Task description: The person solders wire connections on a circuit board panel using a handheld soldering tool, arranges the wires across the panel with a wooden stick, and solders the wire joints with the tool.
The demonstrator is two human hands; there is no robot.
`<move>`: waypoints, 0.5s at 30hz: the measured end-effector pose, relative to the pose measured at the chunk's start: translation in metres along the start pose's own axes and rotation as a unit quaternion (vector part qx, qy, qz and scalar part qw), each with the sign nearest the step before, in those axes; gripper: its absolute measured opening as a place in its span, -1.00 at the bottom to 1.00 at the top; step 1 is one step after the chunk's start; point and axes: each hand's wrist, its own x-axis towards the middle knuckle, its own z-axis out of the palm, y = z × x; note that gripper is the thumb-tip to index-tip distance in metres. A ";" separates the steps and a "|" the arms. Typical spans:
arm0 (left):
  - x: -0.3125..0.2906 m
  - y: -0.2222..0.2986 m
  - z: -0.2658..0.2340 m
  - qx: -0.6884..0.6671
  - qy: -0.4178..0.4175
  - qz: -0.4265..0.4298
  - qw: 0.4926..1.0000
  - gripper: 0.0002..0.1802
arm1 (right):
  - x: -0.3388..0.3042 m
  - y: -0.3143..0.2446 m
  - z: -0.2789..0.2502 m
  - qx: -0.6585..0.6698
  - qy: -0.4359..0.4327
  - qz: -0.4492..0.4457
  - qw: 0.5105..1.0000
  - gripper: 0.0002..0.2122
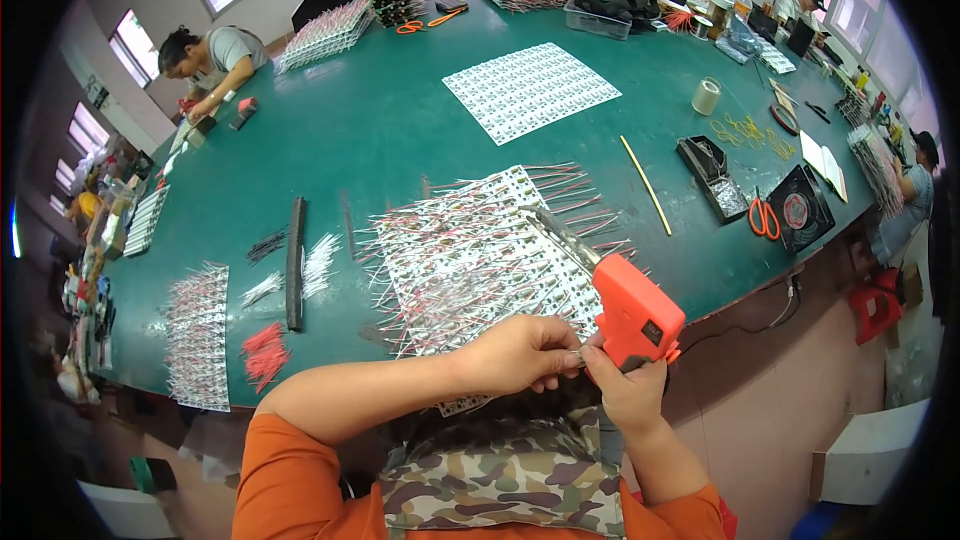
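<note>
My right hand [632, 390] grips a red soldering gun [635, 310] by its handle. The gun's long metal nose [562, 238] points away to the upper left, over a white sheet of circuit boards [480, 255] bristling with red and pale wires. Close beside the handle, my left hand [520, 352] is closed in a pinch, its fingertips almost meeting my right thumb. What the pinch holds is too small to make out. Both hands are above the sheet's near edge.
Left of the sheet lie a dark bar [296, 265], white wires [320, 265], red wires [265, 355] and a narrower wired panel [198, 335]. Farther off is a bare board sheet [530, 90]. Orange scissors [764, 219] and a black tray [712, 178] sit right. Other people work around the green table [400, 140].
</note>
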 end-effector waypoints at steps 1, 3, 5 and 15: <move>0.000 0.001 -0.001 0.007 -0.001 0.000 1.000 -0.82 | 0.001 0.000 0.000 0.005 0.003 -0.009 1.000 -0.85; 0.000 0.003 -0.002 0.014 -0.001 -0.001 1.000 -0.80 | 0.003 0.001 -0.001 -0.016 -0.001 -0.025 1.000 -0.84; 0.001 0.006 -0.003 0.048 -0.011 -0.019 0.999 -0.80 | 0.003 0.002 -0.003 -0.026 0.003 -0.033 0.999 -0.84; 0.030 0.009 -0.069 0.396 0.203 0.214 0.869 -0.86 | 0.032 0.010 -0.013 0.118 0.065 0.044 0.990 -0.73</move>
